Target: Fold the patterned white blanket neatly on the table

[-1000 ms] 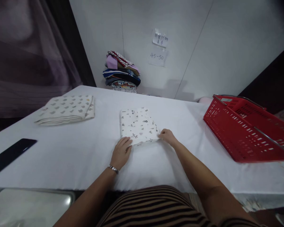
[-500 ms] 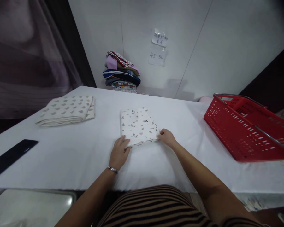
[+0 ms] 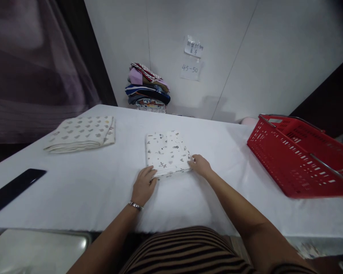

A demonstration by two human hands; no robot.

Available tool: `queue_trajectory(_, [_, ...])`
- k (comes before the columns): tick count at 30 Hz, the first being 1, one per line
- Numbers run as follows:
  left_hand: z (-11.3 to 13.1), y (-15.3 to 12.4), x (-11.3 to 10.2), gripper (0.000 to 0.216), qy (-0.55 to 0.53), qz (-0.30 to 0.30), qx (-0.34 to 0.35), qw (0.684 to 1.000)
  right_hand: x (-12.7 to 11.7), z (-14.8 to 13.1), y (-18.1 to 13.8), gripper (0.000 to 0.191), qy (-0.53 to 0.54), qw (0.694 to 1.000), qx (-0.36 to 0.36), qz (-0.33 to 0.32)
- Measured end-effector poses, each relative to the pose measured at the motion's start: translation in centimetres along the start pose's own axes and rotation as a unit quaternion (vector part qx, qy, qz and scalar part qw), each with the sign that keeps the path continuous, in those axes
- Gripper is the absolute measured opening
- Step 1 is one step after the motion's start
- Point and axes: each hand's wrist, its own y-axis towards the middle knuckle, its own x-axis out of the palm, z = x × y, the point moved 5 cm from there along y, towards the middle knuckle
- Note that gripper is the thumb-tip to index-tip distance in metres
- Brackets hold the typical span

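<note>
A small folded white cloth with dark printed motifs lies in the middle of the white table. My left hand rests at its near left corner, fingers curled against the edge. At the near right corner sits my right hand, its fingers pinched onto the cloth's edge. Both hands touch the cloth, which lies flat on the table.
A second folded cloth with grey motifs lies at the left. A red plastic basket stands at the right. A dark flat object lies near the left edge. Folded clothes are stacked by the far wall, under paper notes.
Both hands have slid slightly inward along the near edge of the folded cloth. The cloth itself has hardly moved.
</note>
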Motion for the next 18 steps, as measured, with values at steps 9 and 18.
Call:
queue_trajectory(9, [0.2,-0.1,-0.1,0.026,-0.007,-0.009,-0.007,1.000,0.7,-1.3,2.9,0.028,-0.023,0.998,0.035,0.035])
queue_trajectory(18, [0.4,-0.2,-0.1,0.027,-0.007,-0.006,-0.006,1.000,1.5,-0.4,3.8,0.018,0.053,0.995,0.056,0.068])
